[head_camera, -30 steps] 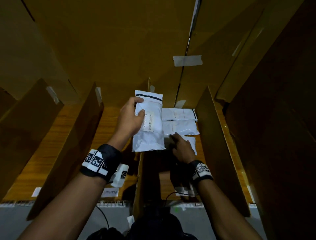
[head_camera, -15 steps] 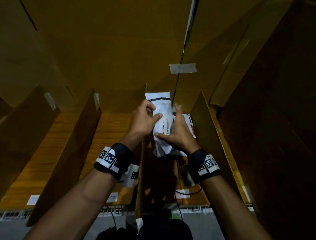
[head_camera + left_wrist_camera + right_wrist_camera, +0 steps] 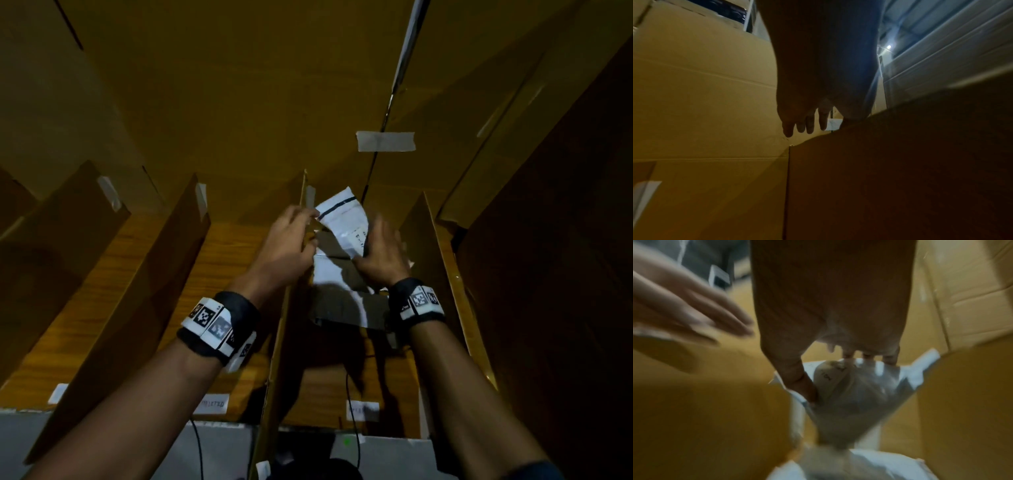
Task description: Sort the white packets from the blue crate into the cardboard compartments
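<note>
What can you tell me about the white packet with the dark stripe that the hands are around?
The white packet looks like a thin, glossy plastic mailer with a dark stripe near its top edge and a small printed label, too blurred to read. It stands tilted in the compartment, above other white packets lying there. The right hand holds it, thumb and fingertips against its face in the right wrist view. The left hand, fingers relaxed, is at its left edge by the cardboard divider.

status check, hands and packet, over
Right hand holds white packet over packets in the compartment. Left hand open beside cardboard divider. Nothing blocking.
</note>
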`<state>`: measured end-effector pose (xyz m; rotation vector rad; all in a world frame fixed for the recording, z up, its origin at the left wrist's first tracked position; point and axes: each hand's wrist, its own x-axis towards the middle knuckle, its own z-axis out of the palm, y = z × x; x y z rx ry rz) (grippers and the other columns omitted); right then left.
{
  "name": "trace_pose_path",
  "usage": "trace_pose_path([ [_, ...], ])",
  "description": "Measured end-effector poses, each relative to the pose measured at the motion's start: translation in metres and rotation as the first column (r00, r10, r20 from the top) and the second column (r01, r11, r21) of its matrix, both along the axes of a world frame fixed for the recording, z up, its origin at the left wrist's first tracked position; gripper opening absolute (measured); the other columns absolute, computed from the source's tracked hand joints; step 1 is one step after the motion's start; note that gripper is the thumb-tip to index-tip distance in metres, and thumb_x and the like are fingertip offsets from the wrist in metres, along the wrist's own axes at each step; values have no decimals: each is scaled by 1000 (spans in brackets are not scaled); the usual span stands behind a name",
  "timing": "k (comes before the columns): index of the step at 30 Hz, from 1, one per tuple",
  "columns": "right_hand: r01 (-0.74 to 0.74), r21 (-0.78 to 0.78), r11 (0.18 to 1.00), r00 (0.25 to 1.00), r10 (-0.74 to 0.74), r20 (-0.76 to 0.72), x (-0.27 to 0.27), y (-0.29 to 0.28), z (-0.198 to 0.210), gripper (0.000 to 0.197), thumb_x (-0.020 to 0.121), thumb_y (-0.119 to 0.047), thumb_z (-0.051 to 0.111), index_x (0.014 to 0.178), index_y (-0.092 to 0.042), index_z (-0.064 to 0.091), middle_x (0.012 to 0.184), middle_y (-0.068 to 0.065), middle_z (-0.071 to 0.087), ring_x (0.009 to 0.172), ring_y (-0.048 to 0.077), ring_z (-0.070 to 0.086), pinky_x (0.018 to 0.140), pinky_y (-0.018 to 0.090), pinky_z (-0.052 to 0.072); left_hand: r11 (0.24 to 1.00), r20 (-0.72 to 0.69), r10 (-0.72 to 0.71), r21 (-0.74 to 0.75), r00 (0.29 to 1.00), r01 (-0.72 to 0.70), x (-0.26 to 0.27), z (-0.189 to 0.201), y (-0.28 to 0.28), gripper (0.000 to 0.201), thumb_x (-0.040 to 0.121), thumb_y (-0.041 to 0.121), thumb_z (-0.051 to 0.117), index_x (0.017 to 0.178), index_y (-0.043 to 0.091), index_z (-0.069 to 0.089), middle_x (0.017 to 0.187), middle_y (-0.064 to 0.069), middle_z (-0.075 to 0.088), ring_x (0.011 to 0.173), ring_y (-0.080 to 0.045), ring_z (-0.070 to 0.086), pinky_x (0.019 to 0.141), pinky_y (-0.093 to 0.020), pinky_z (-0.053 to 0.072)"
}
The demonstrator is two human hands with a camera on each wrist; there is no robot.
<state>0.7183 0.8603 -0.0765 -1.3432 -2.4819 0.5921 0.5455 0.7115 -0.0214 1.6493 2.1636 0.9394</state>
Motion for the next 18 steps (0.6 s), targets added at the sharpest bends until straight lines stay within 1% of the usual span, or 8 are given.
trace_pose_path([
  [1,-17,7,1000,996,16,92,-2,11,-4,106,85,-27,83,164,-21,14,163,14,33,148,43,32,118,63,27,999,-58,-15,-40,998,13,-1,-4,2,58,103,23,65,156,20,40,159,-3,37,144,-19,36,120,-30,29],
  [3,-64,-4,998,975,63,214,-9,33,-16,107,84,-22,82,166,-23,12,167,15,27,151,46,24,118,68,20,989,-141,-52,-143,989,32,-3,-14,6,70,101,24,66,162,19,30,170,-7,24,158,-28,22,126,-36,18],
  [6,-131,-3,991,922,123,366,-26,61,-42,99,82,-19,82,160,-20,20,166,12,28,151,45,22,120,72,14,950,-182,-128,-305,975,67,-3,-21,6,90,97,14,68,168,14,12,177,-9,1,163,-31,2,133,-46,12],
  [9,-205,27,978,868,169,468,-40,82,-65,99,79,-25,87,155,-22,24,164,9,31,153,44,21,120,73,10,942,-176,-144,-326,974,80,-4,-21,7,95,94,7,63,169,13,5,177,-9,-8,163,-28,-5,133,-46,12],
  [12,-265,39,963,805,199,559,-49,94,-88,107,80,-28,87,162,-28,18,170,5,21,156,48,13,119,76,9,948,-180,-138,-309,974,77,-6,-22,9,96,91,3,62,169,12,5,177,-11,-6,164,-28,-5,133,-45,13],
  [13,-267,42,963,801,197,566,-51,95,-96,104,83,-26,83,163,-30,17,172,4,16,157,48,11,119,77,8,950,-187,-137,-303,973,75,-6,-24,9,95,91,3,62,168,12,7,177,-11,-6,164,-28,-4,133,-42,12],
  [15,-224,12,975,834,185,519,-54,91,-109,95,92,-21,74,165,-31,15,175,4,9,159,46,5,121,78,6,954,-197,-140,-291,970,79,-10,-28,8,92,93,6,64,168,13,10,177,-10,-6,164,-28,-4,131,-40,12],
  [18,-167,-127,978,875,207,437,-53,77,-129,81,104,-21,55,167,-36,7,177,3,-3,161,43,-5,121,75,-1,959,-179,-132,-270,975,80,-13,-35,6,88,97,14,64,168,16,10,177,-6,-7,164,-26,-4,132,-43,16],
])
